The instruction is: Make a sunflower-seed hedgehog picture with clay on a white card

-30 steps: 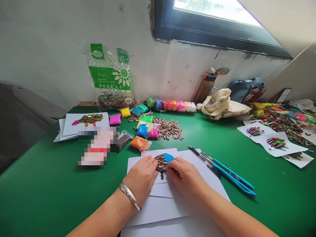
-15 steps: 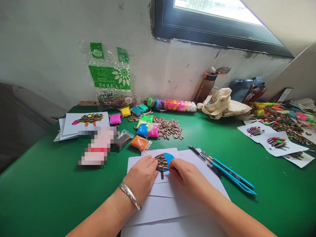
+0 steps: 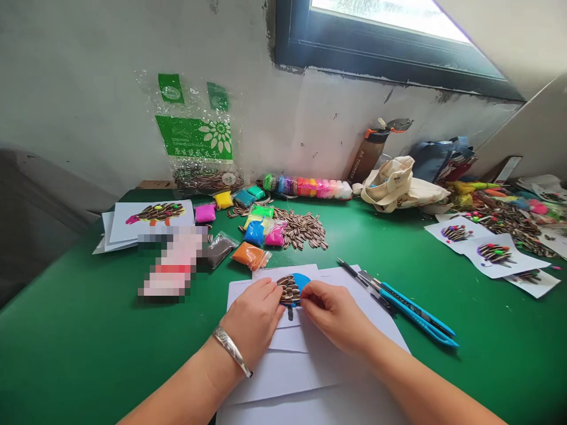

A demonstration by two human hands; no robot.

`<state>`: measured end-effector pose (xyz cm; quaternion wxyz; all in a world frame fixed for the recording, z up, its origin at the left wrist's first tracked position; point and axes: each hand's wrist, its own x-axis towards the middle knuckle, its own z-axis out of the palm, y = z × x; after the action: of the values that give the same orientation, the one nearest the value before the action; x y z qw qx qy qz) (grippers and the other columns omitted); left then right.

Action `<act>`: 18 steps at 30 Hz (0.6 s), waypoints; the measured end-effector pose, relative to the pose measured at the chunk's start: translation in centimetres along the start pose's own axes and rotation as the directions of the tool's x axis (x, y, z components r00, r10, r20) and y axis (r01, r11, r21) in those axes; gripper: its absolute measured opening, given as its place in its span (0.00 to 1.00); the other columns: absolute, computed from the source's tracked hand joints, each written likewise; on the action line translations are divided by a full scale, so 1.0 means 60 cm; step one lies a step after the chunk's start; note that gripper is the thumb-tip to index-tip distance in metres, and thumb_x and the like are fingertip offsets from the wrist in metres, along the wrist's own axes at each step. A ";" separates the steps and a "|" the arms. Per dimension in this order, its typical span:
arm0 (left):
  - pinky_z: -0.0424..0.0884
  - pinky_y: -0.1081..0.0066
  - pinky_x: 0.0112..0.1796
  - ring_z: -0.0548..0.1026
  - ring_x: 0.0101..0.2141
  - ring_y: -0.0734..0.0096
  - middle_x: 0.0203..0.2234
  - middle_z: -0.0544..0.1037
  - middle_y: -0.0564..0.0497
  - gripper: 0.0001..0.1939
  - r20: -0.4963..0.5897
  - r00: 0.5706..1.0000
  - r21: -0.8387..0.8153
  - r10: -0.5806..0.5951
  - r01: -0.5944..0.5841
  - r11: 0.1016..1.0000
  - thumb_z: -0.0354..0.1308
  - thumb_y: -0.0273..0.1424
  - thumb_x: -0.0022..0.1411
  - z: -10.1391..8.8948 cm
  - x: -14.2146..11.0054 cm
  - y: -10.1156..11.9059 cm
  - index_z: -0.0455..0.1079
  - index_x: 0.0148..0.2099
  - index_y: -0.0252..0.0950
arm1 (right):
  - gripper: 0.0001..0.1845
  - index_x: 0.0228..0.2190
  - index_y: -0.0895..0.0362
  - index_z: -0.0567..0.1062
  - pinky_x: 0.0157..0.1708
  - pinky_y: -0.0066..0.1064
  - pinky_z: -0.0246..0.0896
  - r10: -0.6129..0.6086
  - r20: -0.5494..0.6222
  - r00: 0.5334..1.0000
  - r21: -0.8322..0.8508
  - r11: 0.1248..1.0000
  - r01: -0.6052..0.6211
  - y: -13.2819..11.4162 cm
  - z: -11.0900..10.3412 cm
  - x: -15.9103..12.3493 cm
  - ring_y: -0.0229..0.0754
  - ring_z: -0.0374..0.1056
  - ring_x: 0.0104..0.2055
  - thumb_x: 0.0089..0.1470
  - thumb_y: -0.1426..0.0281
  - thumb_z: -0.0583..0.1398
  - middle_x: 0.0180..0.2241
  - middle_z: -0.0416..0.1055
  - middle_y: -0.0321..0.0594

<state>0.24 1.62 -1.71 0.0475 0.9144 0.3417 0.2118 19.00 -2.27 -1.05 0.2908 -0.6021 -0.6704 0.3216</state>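
Observation:
On the white paper sheets (image 3: 287,378) lies a round blue clay shape (image 3: 303,280) pressed flat. Rows of striped sunflower seeds (image 3: 290,290) cover its left part, and a short dark clay piece (image 3: 290,313) sticks out below. My left hand (image 3: 253,316) lies flat beside it, fingers stretched out, fingertips at the seeded left edge. At the lower right edge, my right hand (image 3: 334,310) pinches thumb and forefinger together on a sunflower seed, mostly hidden by the fingers, against the blue clay.
Behind the paper lie loose sunflower seeds (image 3: 305,229) and bagged coloured clay (image 3: 251,255). A black pen (image 3: 354,270) and a blue utility knife (image 3: 419,313) lie at the right. Finished seed pictures (image 3: 150,221) rest on the left; a bottle (image 3: 368,154) leans at the wall.
My right hand has shifted slightly, its fingers curling closer along the lower right edge of the clay. My left hand stays in place on the paper.

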 end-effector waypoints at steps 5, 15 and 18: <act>0.72 0.58 0.48 0.74 0.47 0.56 0.42 0.78 0.42 0.12 0.013 1.000 0.014 -0.003 0.003 1.000 0.51 0.24 0.60 0.000 0.000 0.000 0.70 0.46 0.31 | 0.08 0.26 0.55 0.69 0.23 0.24 0.50 -0.023 -0.021 1.000 -0.017 1.000 0.022 -0.002 0.003 0.003 0.33 0.58 0.23 0.52 0.75 0.52 0.20 0.65 0.30; 0.71 0.58 0.49 0.73 0.47 0.56 0.42 0.78 0.42 0.13 0.039 0.999 0.008 -0.015 0.015 1.000 0.52 0.24 0.60 0.000 0.001 0.000 0.72 0.46 0.29 | 0.08 0.26 0.55 0.66 0.24 0.25 0.48 -0.023 -0.004 1.000 -0.121 0.992 0.022 -0.002 0.007 0.005 0.35 0.60 0.24 0.54 0.75 0.51 0.22 0.67 0.32; 0.72 0.58 0.49 0.73 0.47 0.55 0.42 0.78 0.41 0.13 0.025 1.000 0.019 -0.012 0.011 1.000 0.52 0.24 0.60 0.002 0.001 0.000 0.72 0.46 0.29 | 0.07 0.26 0.55 0.66 0.24 0.25 0.49 -0.016 0.003 1.000 -0.148 0.989 0.017 -0.003 0.012 0.005 0.36 0.61 0.25 0.54 0.75 0.51 0.23 0.68 0.32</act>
<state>0.32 1.65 -1.83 0.0446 0.9154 0.3483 0.1966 18.32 -2.04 -1.35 0.2471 -0.6162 -0.6977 0.2691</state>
